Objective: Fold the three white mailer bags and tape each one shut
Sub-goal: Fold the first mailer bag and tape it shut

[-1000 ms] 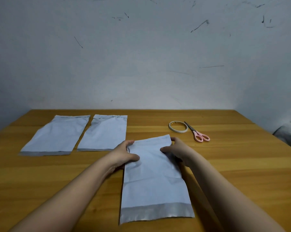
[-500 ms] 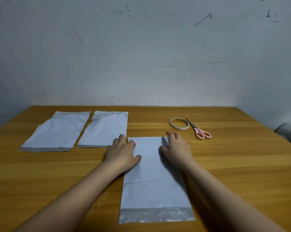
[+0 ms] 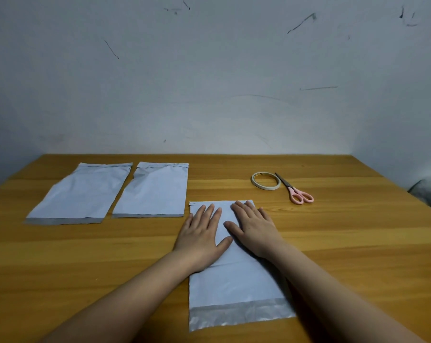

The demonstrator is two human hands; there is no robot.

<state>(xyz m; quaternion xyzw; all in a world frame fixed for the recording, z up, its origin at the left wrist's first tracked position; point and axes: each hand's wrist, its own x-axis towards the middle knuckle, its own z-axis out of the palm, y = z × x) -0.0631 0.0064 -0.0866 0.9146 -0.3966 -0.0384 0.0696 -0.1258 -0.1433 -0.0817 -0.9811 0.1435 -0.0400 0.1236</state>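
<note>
White plastic makes up the nearest mailer bag (image 3: 234, 280), which lies flat on the wooden counter (image 3: 358, 243) with its grey adhesive strip toward the person, and both hands press on its far half: the left hand (image 3: 202, 233) and right hand (image 3: 255, 229) lie palm down, side by side, fingers straight, so neither grip holds anything. Two more mailer bags (image 3: 80, 194) (image 3: 155, 191) lie flat at the far left, just beside each other, while a tape roll (image 3: 265, 181) and pink-handled scissors (image 3: 295, 191) rest touching at the far right.
</note>
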